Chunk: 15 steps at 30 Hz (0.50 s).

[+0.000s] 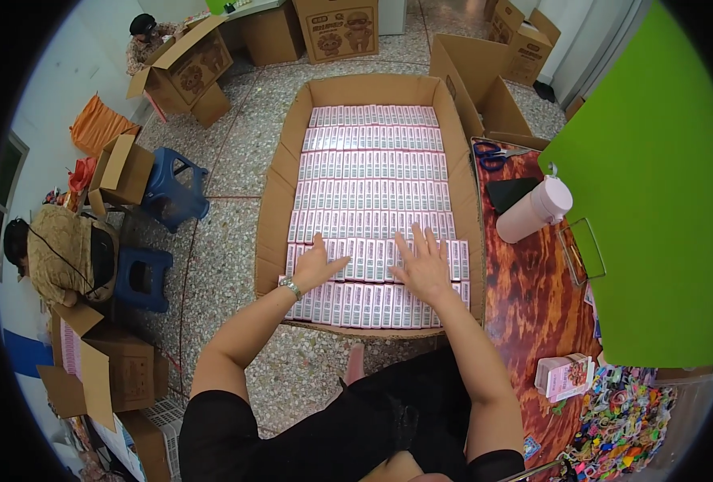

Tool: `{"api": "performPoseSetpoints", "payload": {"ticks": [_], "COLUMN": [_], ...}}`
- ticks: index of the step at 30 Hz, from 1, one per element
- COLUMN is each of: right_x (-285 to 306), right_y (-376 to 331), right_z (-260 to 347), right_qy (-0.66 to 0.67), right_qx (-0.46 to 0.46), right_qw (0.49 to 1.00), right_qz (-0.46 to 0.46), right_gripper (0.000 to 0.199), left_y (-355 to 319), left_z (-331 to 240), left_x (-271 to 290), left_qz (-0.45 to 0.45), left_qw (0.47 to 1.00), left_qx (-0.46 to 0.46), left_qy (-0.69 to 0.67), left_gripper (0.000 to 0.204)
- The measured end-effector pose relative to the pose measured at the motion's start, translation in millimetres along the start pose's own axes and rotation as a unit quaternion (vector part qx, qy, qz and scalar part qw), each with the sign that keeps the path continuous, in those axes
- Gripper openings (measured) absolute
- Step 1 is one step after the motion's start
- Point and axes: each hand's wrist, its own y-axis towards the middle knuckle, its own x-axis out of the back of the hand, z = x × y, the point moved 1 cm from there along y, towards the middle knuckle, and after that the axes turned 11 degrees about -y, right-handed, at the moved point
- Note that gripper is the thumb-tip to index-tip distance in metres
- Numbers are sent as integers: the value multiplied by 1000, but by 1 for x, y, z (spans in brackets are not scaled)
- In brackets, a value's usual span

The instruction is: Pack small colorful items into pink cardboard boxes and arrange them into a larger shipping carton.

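Observation:
In front of me stands a large open cardboard carton (273,201), filled with rows of slim pink-and-white boxes (370,165) packed side by side, with printed ends facing up. My left hand (316,267) lies on the second row from the near side, fingers apart, a metal-banded watch (291,287) on its wrist. Resting on the same row further right is my right hand (424,267), its fingers spread flat and pointing away from me. Neither hand grips a box. The nearest row reaches the carton's near wall.
On the right, a red-brown patterned table (525,305) bears a pink bottle (535,210), scissors (497,155), a clear container (563,376) and a heap of colourful small pieces (621,422). Blue stools (174,189), several cartons (192,68) and two people (71,249) are to the left.

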Motion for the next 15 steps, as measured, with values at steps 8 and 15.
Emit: {"api": "performPoseSetpoints", "payload": {"ticks": [8,15], "right_x": [-15,-17], "right_y": [-1,-8], "right_z": [2,-7], "right_qy": [20,28], "right_qx": [14,-45], "right_qw": [991,993], "right_qz": [133,107], "right_gripper": [78,84], "left_y": [-12,-8], "left_z": [12,-27], "left_x": [-17,-25], "left_qz": [-22,9], "left_qw": [999,1000], "left_qx": [-33,8], "left_qy": [-20,-23], "left_gripper": [112,99]}}
